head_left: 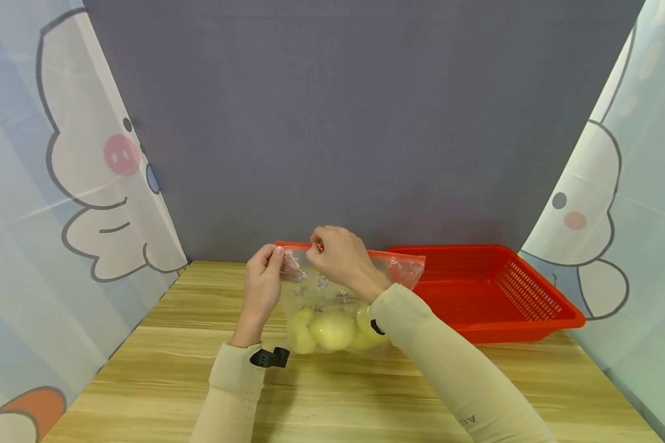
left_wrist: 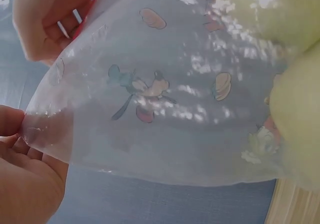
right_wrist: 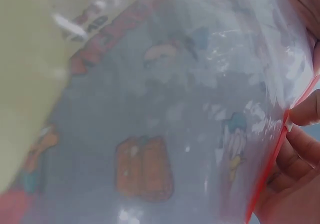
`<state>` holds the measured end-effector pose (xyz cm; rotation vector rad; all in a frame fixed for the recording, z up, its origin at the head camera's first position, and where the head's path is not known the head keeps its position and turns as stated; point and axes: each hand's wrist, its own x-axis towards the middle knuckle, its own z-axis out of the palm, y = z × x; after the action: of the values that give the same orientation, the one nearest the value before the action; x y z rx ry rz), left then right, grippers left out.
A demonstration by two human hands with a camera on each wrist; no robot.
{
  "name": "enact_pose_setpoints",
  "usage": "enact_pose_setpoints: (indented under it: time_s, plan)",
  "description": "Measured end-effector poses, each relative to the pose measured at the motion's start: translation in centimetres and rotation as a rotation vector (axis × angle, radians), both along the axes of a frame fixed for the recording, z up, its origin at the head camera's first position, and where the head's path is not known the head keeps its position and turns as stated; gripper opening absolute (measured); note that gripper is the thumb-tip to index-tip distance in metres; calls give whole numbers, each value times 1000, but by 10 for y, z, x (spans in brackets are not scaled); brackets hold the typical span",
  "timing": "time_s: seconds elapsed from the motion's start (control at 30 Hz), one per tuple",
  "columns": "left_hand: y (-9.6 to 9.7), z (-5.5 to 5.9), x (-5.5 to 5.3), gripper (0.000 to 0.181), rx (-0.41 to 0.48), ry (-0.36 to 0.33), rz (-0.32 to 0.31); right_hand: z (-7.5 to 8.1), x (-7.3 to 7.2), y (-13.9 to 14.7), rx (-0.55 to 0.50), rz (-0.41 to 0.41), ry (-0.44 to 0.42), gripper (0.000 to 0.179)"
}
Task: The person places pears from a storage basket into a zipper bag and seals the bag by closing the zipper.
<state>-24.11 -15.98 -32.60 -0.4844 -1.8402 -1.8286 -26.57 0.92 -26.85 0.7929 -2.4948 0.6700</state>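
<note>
A clear zip bag [head_left: 340, 296] with cartoon prints stands upright, its red zip strip [head_left: 396, 254] running along the top. Several pale yellow-green round fruits [head_left: 332, 330] lie at its bottom. My left hand [head_left: 261, 284] pinches the bag's top left corner between thumb and fingers. Near the left part of the strip, my right hand [head_left: 340, 257] pinches the zip. The right wrist view shows a small whitish piece [right_wrist: 289, 125] on the red strip, between the thumb and finger. The fruits appear large and blurred in both wrist views.
A red plastic basket [head_left: 532, 329] with slotted sides stands behind and to the right of the bag. Both sit on a wood-grain table [head_left: 166, 375]. A dark grey cloth [head_left: 332, 123] hangs behind, with cartoon curtains [head_left: 22, 246] at either side.
</note>
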Motion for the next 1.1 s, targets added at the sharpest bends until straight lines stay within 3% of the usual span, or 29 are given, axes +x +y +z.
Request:
enact_pose_setpoints:
  time_s: [0.23,1.1]
  plan:
    - [-1,0,0,32,-4,-13,30,0,-2,6,0,-20,-10,19]
    - [-4,0,4,32,10,-8,19,0,2,17,7,-37,-27,15]
